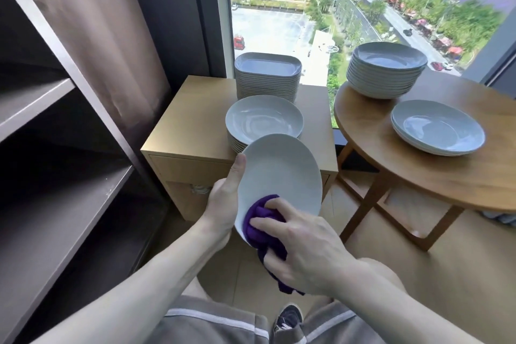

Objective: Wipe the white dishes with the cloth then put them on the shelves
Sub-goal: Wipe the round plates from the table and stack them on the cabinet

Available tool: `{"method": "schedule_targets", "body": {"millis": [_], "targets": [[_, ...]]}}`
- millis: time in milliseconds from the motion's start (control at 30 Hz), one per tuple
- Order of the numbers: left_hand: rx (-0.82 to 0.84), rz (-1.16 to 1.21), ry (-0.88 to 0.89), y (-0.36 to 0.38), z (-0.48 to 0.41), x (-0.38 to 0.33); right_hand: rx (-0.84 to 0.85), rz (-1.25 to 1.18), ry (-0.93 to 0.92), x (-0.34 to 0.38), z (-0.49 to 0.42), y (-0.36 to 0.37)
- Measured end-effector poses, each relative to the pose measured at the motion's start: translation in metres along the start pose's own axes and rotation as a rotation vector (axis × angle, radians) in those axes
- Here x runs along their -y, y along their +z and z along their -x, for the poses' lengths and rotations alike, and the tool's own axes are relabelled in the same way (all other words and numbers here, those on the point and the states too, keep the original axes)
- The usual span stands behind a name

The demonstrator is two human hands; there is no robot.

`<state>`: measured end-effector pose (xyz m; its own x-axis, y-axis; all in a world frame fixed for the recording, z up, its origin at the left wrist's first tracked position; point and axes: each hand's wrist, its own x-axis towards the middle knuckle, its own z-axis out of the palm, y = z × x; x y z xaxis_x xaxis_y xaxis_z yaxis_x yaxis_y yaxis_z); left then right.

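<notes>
A white plate (282,173) hung tilted before the bench's (192,123) front edge, the left grip (223,204) pinching its rim, the right grip (304,251) curled round a purple cloth (259,215) pressed to its lower face.

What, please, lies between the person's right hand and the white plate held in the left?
In the head view, the purple cloth lies there, gripped by the right hand against the white plate.

Left hand (223,201) grips tilted white round ceramic plate (282,173) mid-frame, thumb on rim. Right hand (304,248) presses bunched purple cloth (262,218) against plate's lower edge. Grey shelves (55,204) at frame left.
</notes>
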<state>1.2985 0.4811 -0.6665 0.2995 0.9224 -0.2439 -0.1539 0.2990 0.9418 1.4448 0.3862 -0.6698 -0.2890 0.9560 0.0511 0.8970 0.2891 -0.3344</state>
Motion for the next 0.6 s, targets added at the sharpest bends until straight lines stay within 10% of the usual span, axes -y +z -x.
{"method": "schedule_targets", "body": {"millis": [367, 600], "targets": [[0.228, -0.051, -0.058, 0.011, 0.005, 0.014, -0.438, 0.105, 0.059, -0.013, -0.007, -0.021], [0.177, -0.114, 0.006, 0.008, 0.006, 0.012, -0.392, 0.158, 0.341, -0.042, -0.010, -0.025]]}}
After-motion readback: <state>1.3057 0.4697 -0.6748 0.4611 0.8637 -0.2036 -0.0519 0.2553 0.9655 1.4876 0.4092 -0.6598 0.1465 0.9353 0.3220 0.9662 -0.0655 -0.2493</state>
